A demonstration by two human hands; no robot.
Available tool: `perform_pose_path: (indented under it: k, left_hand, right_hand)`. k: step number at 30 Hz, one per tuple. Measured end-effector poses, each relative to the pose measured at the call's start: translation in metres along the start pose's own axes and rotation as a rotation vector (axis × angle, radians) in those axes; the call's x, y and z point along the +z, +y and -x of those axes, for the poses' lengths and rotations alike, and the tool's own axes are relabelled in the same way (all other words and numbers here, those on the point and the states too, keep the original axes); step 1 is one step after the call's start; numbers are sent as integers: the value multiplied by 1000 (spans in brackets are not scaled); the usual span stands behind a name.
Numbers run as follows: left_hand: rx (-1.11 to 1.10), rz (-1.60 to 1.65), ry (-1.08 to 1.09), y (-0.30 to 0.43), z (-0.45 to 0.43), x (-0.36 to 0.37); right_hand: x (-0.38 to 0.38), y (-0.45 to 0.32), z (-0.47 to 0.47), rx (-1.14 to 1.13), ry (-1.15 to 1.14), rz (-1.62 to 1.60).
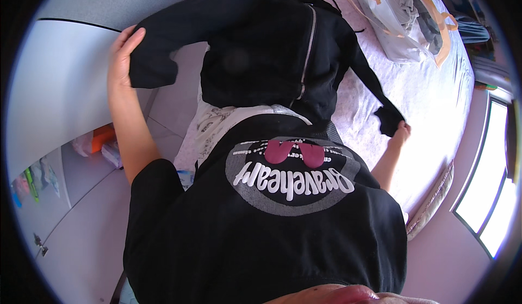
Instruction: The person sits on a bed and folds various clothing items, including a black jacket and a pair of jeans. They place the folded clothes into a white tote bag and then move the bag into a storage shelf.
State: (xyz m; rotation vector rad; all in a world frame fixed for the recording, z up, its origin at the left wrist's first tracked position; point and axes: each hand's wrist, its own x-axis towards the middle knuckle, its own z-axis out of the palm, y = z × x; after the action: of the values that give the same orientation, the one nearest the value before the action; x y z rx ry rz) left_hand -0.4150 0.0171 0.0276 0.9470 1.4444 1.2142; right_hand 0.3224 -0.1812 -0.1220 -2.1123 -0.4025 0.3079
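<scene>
A black zip-up hoodie (253,59) is spread out in front of me, its silver zipper running down one side and dark drawcords near the top. My left hand (124,55) grips the end of one sleeve at the far left, thumb on top of the cloth. At the right, my right hand (401,133) pinches the cuff of the other sleeve, which hangs stretched from the shoulder. The hoodie's lower hem lies close to my own black printed T-shirt (265,239). Part of the hoodie's underside is hidden.
A bed with a pale pink sheet (428,100) extends behind and right of the hoodie. On it stands a translucent plastic bag (387,39) with clothes inside. White cabinets (61,88) border the left, with an orange item (102,137) in an opening. A window (483,181) is at right.
</scene>
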Motion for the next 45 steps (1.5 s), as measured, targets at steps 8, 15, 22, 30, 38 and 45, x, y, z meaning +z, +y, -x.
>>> perform_pose_path:
  k: [8,15,22,30,38,45]
  left_hand:
    - [436,-950,5,-63,0,18]
    - [401,-954,-942,-56,86,94]
    - [678,-1138,-769,-72,91,91]
    - [291,-331,-510,-31,69,73]
    - [319,-250,-1064,-12,62,38]
    - [61,-770,-1253,-32,95,69]
  right_hand:
    - [16,-58,25,-315,-123,664]
    - [82,-81,167,243,-1348,330]
    - [92,-59,194,443,-1273,-213]
    - [62,-122,169,535,-997,-1012]
    - [-4,-151,177,235,-1157,-1203]
    - [38,-85,188,251,-906,-185]
